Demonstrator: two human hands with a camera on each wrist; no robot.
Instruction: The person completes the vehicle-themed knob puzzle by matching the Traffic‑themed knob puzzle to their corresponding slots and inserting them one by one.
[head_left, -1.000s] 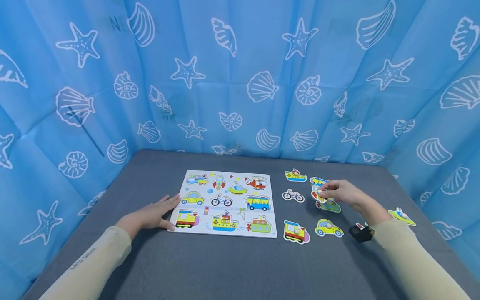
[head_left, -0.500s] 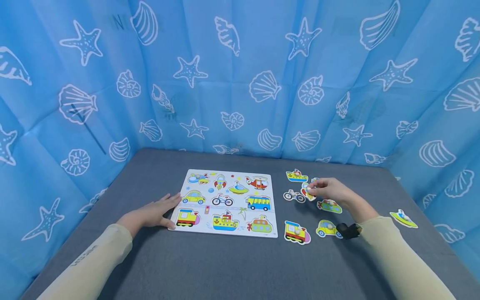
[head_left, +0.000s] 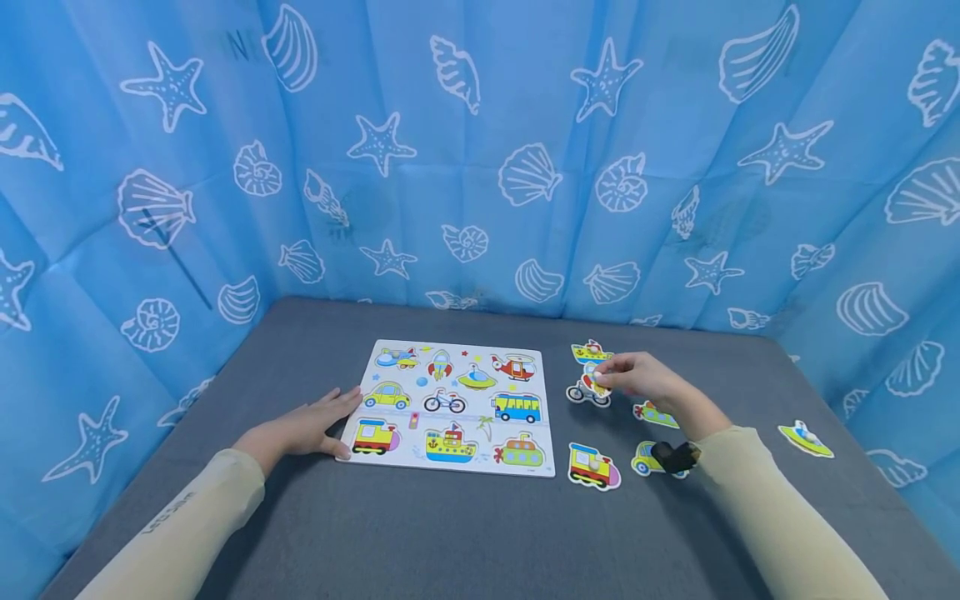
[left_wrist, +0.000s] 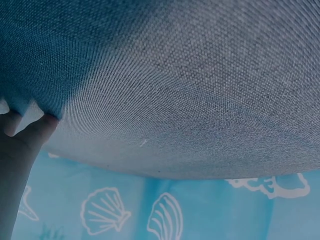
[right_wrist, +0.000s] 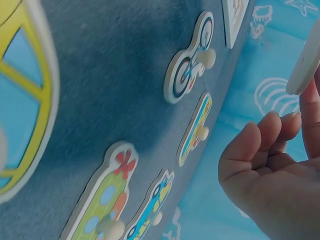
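Note:
My right hand [head_left: 647, 382] pinches a rocket puzzle piece [head_left: 590, 379] by its knob. The rocket is raised above the bicycle piece [head_left: 579, 395] and partly covers it. In the right wrist view the rocket piece [right_wrist: 304, 65] appears edge-on at the fingertips. My left hand [head_left: 311, 425] rests at the left edge of the white puzzle board [head_left: 478, 400], fingers spread and thumb near its lower corner. The board carries printed vehicle pictures. In the left wrist view only some of the left hand's fingers [left_wrist: 37, 132] show.
Around the right arm lie boat [head_left: 591, 353], submarine [head_left: 656, 414], train [head_left: 592, 467] and saucer [head_left: 806, 439] pieces. A black wrist device [head_left: 673, 457] partly covers the car piece [head_left: 642, 460]. A bus piece [right_wrist: 147, 207] shows in the right wrist view. A blue curtain [head_left: 465, 192] borders the grey table.
My right hand has carried the rocket piece leftward, from over the bus and submarine pieces to over the bicycle piece. The left hand has stayed at the board's edge.

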